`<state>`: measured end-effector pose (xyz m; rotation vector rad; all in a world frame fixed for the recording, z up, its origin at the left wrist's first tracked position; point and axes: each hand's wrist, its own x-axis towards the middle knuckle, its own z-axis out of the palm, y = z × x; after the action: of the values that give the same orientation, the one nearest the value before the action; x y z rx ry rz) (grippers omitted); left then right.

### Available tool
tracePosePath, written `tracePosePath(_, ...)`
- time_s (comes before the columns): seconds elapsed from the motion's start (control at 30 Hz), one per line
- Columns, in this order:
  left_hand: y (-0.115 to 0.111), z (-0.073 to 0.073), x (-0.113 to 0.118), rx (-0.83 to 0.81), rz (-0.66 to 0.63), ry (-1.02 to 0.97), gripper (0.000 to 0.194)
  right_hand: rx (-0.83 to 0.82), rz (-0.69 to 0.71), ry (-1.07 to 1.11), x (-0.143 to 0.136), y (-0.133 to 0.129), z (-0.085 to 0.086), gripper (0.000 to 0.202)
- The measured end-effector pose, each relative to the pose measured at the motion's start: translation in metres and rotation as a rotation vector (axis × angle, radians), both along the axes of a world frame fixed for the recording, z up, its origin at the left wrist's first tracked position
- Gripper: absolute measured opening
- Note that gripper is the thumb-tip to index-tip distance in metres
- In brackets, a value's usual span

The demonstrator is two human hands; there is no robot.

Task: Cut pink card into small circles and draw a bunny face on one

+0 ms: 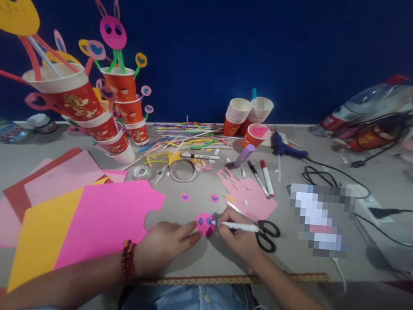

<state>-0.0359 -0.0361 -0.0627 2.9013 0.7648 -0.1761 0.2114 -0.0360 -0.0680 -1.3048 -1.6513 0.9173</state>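
Note:
A small pink paper disc [205,228] with two blue-purple ovals lies on the grey table. My left hand [168,243], flat with the fingers stretched out, touches the disc's left edge with its fingertips. In my right hand [237,235] is a white marker [240,226], its blue tip at the right oval. Two little pink discs with blue hearts, one on the left [185,197] and one on the right [214,198], lie just beyond. Black-handled scissors [267,236] rest beside my right hand, their blades partly hidden behind it.
Pink [110,214] and yellow sheets [44,227] cover the left side. Decorated red cup stacks [84,101] stand behind them. Pipe cleaners [190,136], tape, markers and a blue glue gun [286,147] lie farther back. Cables and a blurred-out device [318,220] are at right.

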Motion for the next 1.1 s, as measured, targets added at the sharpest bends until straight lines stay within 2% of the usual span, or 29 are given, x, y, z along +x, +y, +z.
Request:
tracePosePath(0.17, 0.0, 0.001, 0.001, 0.018, 0.004, 0.016, 0.056, -0.066, -0.09, 0.173, 0.0, -0.001, 0.0, 0.017)
tracePosePath(0.5, -0.002, -0.004, -0.001, 0.028, 0.077, -0.054, 0.061, -0.072, -0.22, 0.265, -0.002, 0.003, 0.004, 0.015)
tracePosePath(0.7, 0.0, -0.01, -0.003, -0.001, 0.187, -0.207, 0.067, -0.056, -0.2, 0.266, -0.001, 0.001, 0.006, 0.021)
tracePosePath(0.8, 0.0, -0.005, 0.0, -0.073, 0.264, -0.271, 0.053, -0.008, -0.197, 0.255, 0.001, 0.001, 0.005, 0.021)
tracePosePath(0.9, 0.0, 0.004, 0.003, -0.212, 0.416, -0.403, 0.032, 0.031, -0.181, 0.252, 0.004, 0.001, 0.005, 0.022)
tracePosePath(0.97, 0.0, 0.012, 0.004, -0.292, 0.498, -0.486, 0.025, 0.037, -0.153, 0.279, 0.005, 0.0, 0.007, 0.023)
tracePosePath(1.03, -0.001, 0.02, 0.005, -0.355, 0.515, -0.532, 0.027, 0.005, -0.097, 0.332, 0.003, -0.004, 0.012, 0.024)
tracePosePath(1.1, -0.003, 0.028, 0.006, -0.412, 0.467, -0.569, 0.04, -0.066, -0.001, 0.4, -0.002, -0.011, 0.019, 0.025)
